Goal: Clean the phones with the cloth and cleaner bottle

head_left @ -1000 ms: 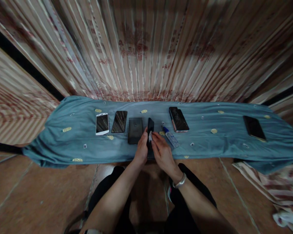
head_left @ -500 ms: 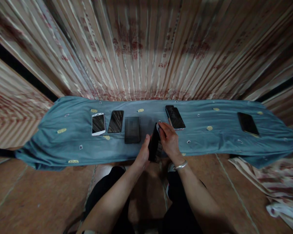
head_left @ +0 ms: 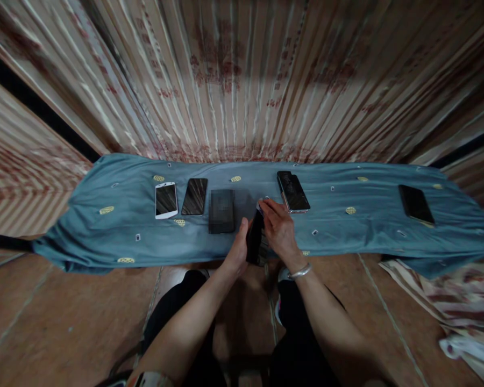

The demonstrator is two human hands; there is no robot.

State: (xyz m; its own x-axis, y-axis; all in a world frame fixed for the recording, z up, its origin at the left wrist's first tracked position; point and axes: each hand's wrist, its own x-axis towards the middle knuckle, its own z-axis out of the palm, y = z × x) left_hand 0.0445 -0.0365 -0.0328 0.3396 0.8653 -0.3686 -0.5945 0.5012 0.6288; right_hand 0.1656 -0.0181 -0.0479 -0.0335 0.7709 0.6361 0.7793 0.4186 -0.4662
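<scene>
My left hand [head_left: 237, 248] is closed round the lower left side of a dark phone [head_left: 255, 236], held tilted above the front edge of the cloth. At the phone's top end, the fingers of my right hand [head_left: 280, 228] are pressed together. A small pale thing [head_left: 260, 205] shows by those fingertips, too small to name. Left of the held phone lies a dark flat rectangular item [head_left: 221, 212], partly blurred out. Beyond my right hand sits a small stack of phones [head_left: 293, 192], the top one with a black screen.
A blue patterned cloth [head_left: 145, 250] covers the long narrow surface. On its left are a white phone [head_left: 166, 200] and a black phone [head_left: 194, 196]; far right lies another dark phone [head_left: 416, 204]. Pleated curtains [head_left: 226, 80] hang behind. My legs are below, above the tiled floor [head_left: 84, 322].
The view has shifted slightly, so things on the cloth appear a little further right and higher. The held phone now shows more of its face. Both hands keep their places on it.
</scene>
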